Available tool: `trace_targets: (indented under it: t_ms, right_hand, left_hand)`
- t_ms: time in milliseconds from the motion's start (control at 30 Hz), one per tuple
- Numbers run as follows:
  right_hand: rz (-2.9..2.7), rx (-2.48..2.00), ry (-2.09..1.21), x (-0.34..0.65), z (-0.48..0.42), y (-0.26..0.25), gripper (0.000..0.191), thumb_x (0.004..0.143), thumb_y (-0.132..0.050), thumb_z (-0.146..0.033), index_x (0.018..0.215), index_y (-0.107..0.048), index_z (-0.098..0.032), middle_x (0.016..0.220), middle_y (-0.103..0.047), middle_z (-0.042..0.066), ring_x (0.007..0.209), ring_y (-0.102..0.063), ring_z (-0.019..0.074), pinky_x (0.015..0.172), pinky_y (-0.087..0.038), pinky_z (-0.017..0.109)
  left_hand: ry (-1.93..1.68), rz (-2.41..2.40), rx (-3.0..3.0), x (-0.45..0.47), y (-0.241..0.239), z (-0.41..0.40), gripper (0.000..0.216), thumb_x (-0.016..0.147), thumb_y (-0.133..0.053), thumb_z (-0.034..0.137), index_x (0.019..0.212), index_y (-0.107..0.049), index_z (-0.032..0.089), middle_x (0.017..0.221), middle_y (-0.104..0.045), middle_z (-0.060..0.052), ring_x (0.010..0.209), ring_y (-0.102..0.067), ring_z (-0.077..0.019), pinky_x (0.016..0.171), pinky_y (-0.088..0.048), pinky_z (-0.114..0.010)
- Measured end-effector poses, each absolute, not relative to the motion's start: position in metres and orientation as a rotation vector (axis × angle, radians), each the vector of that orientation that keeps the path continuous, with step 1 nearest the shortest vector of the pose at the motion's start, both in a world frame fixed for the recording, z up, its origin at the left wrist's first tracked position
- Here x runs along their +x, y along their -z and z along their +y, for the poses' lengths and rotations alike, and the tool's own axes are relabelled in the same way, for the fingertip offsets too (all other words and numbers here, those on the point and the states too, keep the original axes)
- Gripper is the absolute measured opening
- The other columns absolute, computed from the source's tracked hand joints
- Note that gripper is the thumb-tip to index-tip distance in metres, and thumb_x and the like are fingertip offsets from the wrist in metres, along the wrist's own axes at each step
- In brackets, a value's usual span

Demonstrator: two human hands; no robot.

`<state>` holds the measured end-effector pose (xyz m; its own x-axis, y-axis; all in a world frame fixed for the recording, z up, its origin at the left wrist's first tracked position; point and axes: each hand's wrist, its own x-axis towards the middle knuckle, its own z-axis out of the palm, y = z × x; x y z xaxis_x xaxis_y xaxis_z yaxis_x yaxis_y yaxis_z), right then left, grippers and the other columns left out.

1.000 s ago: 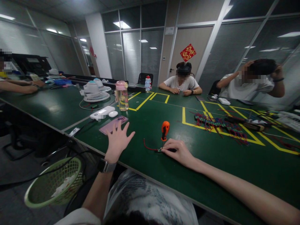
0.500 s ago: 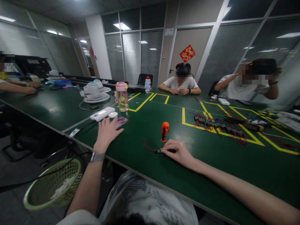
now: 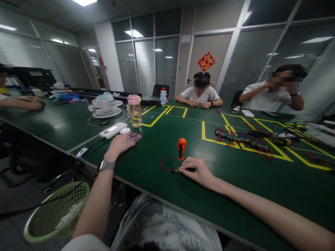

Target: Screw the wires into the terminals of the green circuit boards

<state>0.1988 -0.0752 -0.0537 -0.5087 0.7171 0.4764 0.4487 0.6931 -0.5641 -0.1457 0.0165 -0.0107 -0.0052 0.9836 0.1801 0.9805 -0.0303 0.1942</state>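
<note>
My left hand [image 3: 119,144], with a watch on its wrist, lies over the near-left end of a smartphone [image 3: 135,136] on the green table. Its fingers are drawn in around that end, and some fingertips are hidden. My right hand [image 3: 196,170] pinches a small circuit board [image 3: 176,170] against the tabletop between thumb and forefinger. From the board a red wire [image 3: 163,167] curves away to the left. An orange and black screwdriver [image 3: 181,148] stands upright with its tip at the board, its shaft right beside my right fingertips. I cannot tell whether those fingers also grip the shaft.
A white power strip [image 3: 113,130] and a round white case [image 3: 125,130] lie beyond my left hand. Behind are a pink-lidded bottle [image 3: 135,111] and white fans [image 3: 104,107]. Wired boards [image 3: 240,137] lie at right. A green basket [image 3: 56,212] stands below. Other people sit around the table.
My left hand has come down onto the smartphone, its spread fingers drawing together. My right hand, the circuit board and the screwdriver hold their place; the view has tilted slightly.
</note>
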Motion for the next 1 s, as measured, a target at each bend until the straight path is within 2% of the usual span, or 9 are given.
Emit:
trace_targets:
  t_ms: [133, 300, 400, 467, 533, 600, 667, 767, 1000]
  right_hand:
    - [-2.181, -0.887, -0.492, 0.199, -0.075, 0.055, 0.016, 0.083, -0.062, -0.026, 0.077, -0.074, -0.018, 0.077, -0.069, 0.006, 0.071, -0.064, 0.0147, 0.064, -0.049, 0.024]
    - [-2.174, -0.884, -0.482, 0.198, -0.075, 0.054, 0.017, 0.083, -0.062, -0.026, 0.076, -0.074, -0.017, 0.076, -0.069, 0.006, 0.07, -0.063, 0.0147, 0.064, -0.049, 0.024]
    - [-2.174, -0.866, -0.491, 0.198, -0.075, 0.054, 0.016, 0.083, -0.063, -0.026, 0.076, -0.074, -0.017, 0.075, -0.069, 0.006, 0.071, -0.063, 0.0145, 0.064, -0.049, 0.024]
    - [-2.167, -0.859, -0.491, 0.198, -0.074, 0.055, 0.016, 0.083, -0.063, -0.026, 0.076, -0.074, -0.017, 0.075, -0.069, 0.006, 0.071, -0.063, 0.0144, 0.065, -0.049, 0.024]
    - [-2.162, -0.858, -0.482, 0.198, -0.074, 0.056, 0.016, 0.083, -0.063, -0.027, 0.075, -0.074, -0.017, 0.075, -0.069, 0.006, 0.07, -0.063, 0.0144, 0.065, -0.049, 0.024]
    - [-2.164, -0.862, -0.475, 0.197, -0.073, 0.056, 0.016, 0.083, -0.063, -0.027, 0.075, -0.073, -0.017, 0.075, -0.069, 0.006, 0.07, -0.063, 0.0141, 0.065, -0.049, 0.024]
    - [-2.165, -0.865, -0.469, 0.197, -0.074, 0.056, 0.016, 0.083, -0.062, -0.026, 0.075, -0.073, -0.017, 0.075, -0.069, 0.005, 0.07, -0.062, 0.0139, 0.065, -0.048, 0.024]
    - [-2.169, -0.868, -0.46, 0.196, -0.075, 0.055, 0.015, 0.083, -0.063, -0.024, 0.074, -0.073, -0.018, 0.074, -0.069, 0.004, 0.071, -0.062, 0.0136, 0.066, -0.048, 0.024]
    - [-2.155, -0.915, -0.541, 0.198, -0.074, 0.054, 0.005, 0.074, -0.071, -0.021, 0.078, -0.073, -0.018, 0.077, -0.07, 0.003, 0.072, -0.063, 0.015, 0.067, -0.049, 0.025]
  left_hand:
    - [-0.434, 2.164, 2.191, -0.152, 0.015, 0.021, 0.064, 0.075, -0.054, 0.047, 0.132, -0.045, 0.019, 0.125, -0.058, -0.015, 0.11, -0.057, -0.0311, 0.09, -0.043, -0.036]
    - [-0.612, 2.194, 2.202, -0.133, 0.005, 0.008, 0.074, 0.072, -0.064, 0.044, 0.137, -0.039, 0.02, 0.134, -0.048, -0.018, 0.118, -0.05, -0.037, 0.094, -0.041, -0.048]
    - [-1.181, 1.686, 2.246, -0.095, -0.018, -0.021, 0.057, 0.082, -0.055, 0.042, 0.134, -0.043, 0.02, 0.136, -0.047, -0.013, 0.123, -0.046, -0.0288, 0.104, -0.035, -0.044]
    - [-1.327, 1.157, 2.112, -0.064, -0.035, -0.045, 0.048, 0.088, -0.047, 0.04, 0.133, -0.044, 0.022, 0.136, -0.048, -0.01, 0.119, -0.051, -0.024, 0.102, -0.039, -0.039]
    - [-1.252, 0.709, 2.004, -0.035, -0.047, -0.067, 0.045, 0.091, -0.042, 0.037, 0.134, -0.044, 0.023, 0.135, -0.05, -0.01, 0.117, -0.053, -0.0233, 0.1, -0.043, -0.038]
    - [-1.159, 0.539, 1.966, -0.012, -0.053, -0.082, 0.042, 0.091, -0.045, 0.034, 0.132, -0.047, 0.023, 0.133, -0.052, -0.009, 0.117, -0.054, -0.023, 0.099, -0.043, -0.037]
    - [-1.128, 0.529, 1.964, 0.004, -0.053, -0.09, 0.036, 0.092, -0.043, 0.03, 0.125, -0.054, 0.021, 0.127, -0.057, -0.009, 0.113, -0.056, -0.0208, 0.099, -0.043, -0.034]
    - [-1.131, 0.524, 1.934, 0.019, -0.049, -0.09, 0.032, 0.093, -0.041, 0.03, 0.112, -0.063, 0.017, 0.108, -0.066, -0.009, 0.096, -0.063, -0.0178, 0.088, -0.05, -0.03]
    - [-1.207, 0.452, 1.972, 0.042, -0.038, -0.07, 0.026, 0.089, -0.047, 0.032, 0.09, -0.067, 0.016, 0.091, -0.065, -0.007, 0.077, -0.063, -0.0137, 0.072, -0.053, -0.025]
